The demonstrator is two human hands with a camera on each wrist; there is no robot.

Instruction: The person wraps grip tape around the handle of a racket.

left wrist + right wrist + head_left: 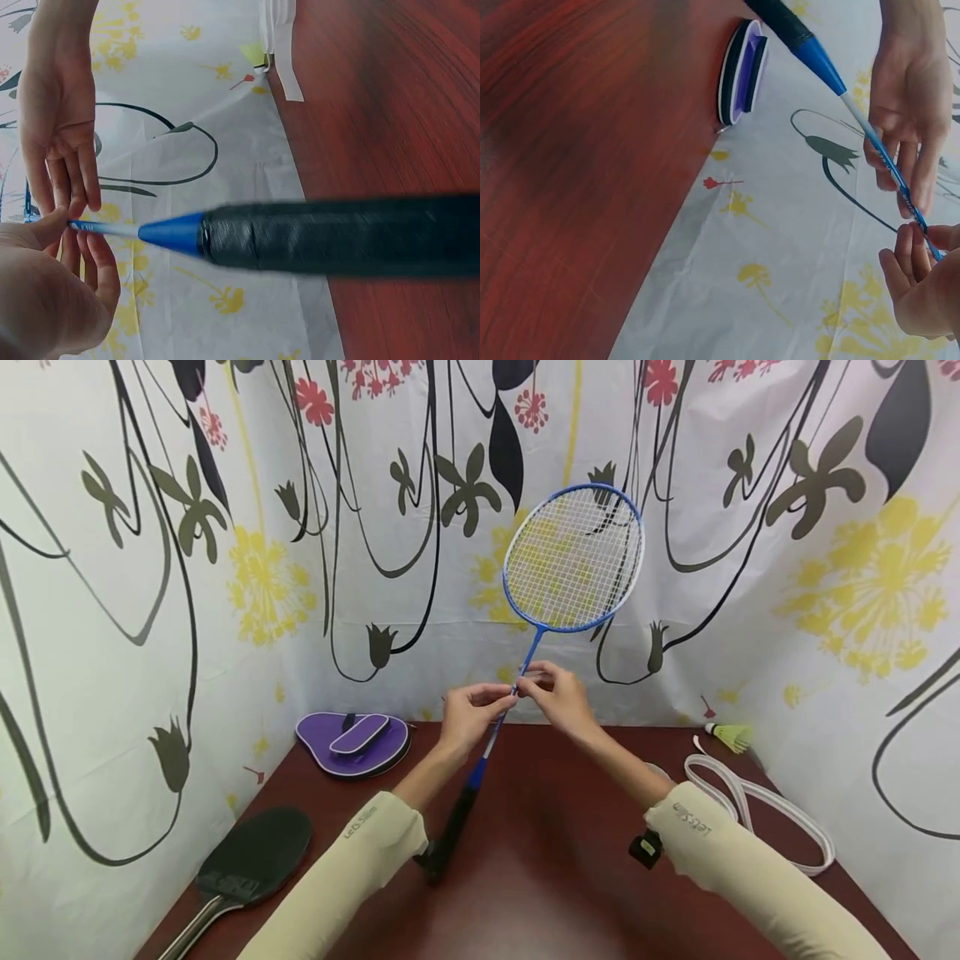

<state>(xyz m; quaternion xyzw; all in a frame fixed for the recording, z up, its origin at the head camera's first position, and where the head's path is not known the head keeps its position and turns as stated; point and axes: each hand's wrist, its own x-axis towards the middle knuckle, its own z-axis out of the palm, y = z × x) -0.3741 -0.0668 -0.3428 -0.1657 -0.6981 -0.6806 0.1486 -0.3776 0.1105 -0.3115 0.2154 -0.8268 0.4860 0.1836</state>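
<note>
A blue and white badminton racket (573,560) is held up at a slant over the table, its strung head toward the back wall. Its black grip (337,236) points down toward the person. My left hand (474,714) pinches the thin shaft between thumb and fingers. Just above it on the same shaft, my right hand (558,697) pinches with thumb and fingertips. The two hands nearly meet there. In the right wrist view the blue cone (821,64) above the grip shows, and the right hand's fingers curl at the shaft.
On the dark red table (540,860) lie a purple paddle case (322,739) at back left and a black table tennis paddle (258,852) at front left. A yellow shuttlecock (731,737) and a coiled white strap (795,827) lie at right. Flowered curtains (360,568) enclose the table.
</note>
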